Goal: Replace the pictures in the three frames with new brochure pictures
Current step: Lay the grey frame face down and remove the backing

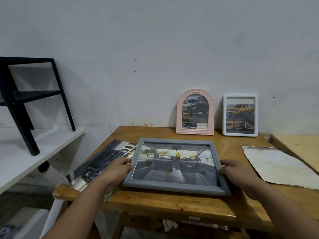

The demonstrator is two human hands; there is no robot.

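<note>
A grey rectangular frame [176, 187] lies face up on the wooden table [155, 202], showing a car-interior picture. My left hand [119, 168] grips its left edge and my right hand [238, 173] grips its right edge. A pink arched frame [179, 114] with a silver truck picture leans against the wall at the back. Beside it on the right stands a white rectangular frame [224, 116] with a yellow truck picture. A dark car brochure [101, 163] lies on the table to the left, partly under my left hand and the grey frame.
A stained white sheet of paper [276, 166] lies on the table's right side. A black shelf stand [25, 100] sits on a white shelf [34, 152] to the left. A second tabletop [296, 145] adjoins at the right.
</note>
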